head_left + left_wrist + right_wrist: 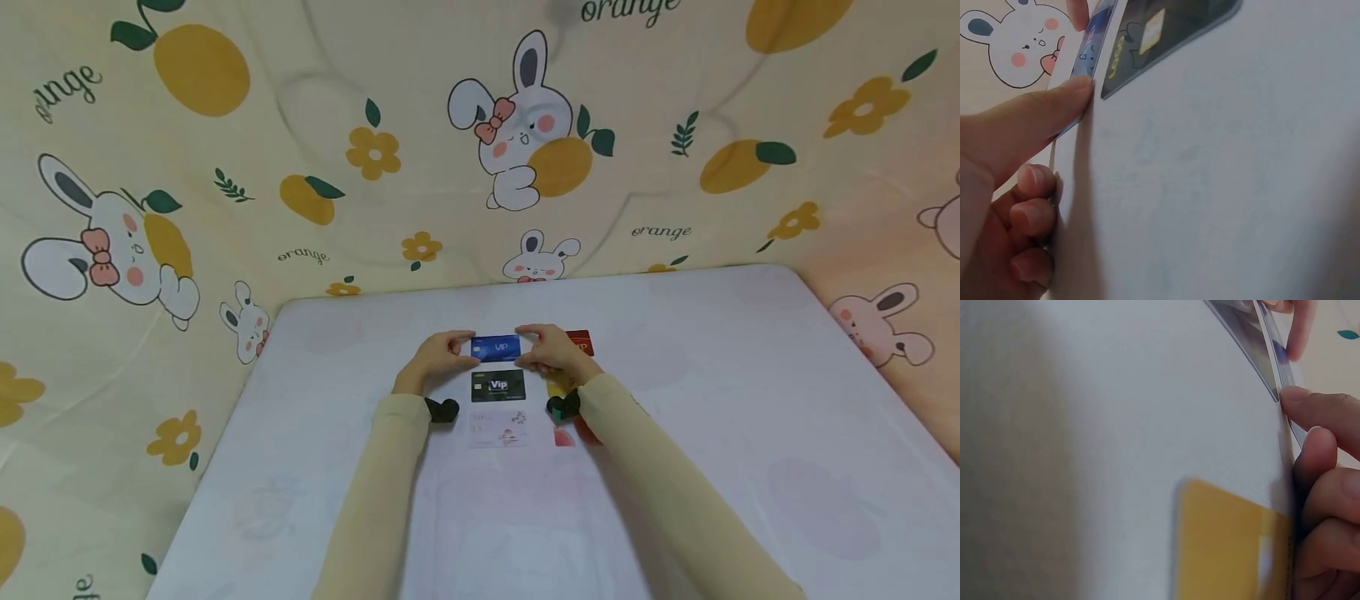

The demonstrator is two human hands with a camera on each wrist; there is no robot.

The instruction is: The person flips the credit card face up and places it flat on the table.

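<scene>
A blue VIP card (495,348) lies on the white table, held at both ends. My left hand (438,357) pinches its left end between thumb and index finger. At the right end, the thumb and index finger of my right hand (557,350) do the same. In the left wrist view my thumb (1075,94) presses the card's near corner while the other fingers curl under. Just below the blue card is a black Vip card (498,386). A pale patterned card (498,428) sits under that one.
Right of this column are a red card (581,342), a yellow card (1229,544) and a reddish card (564,437), partly covered by my right hand and arm. The table (720,358) spreads to both sides. Behind it hangs a printed cloth (450,183).
</scene>
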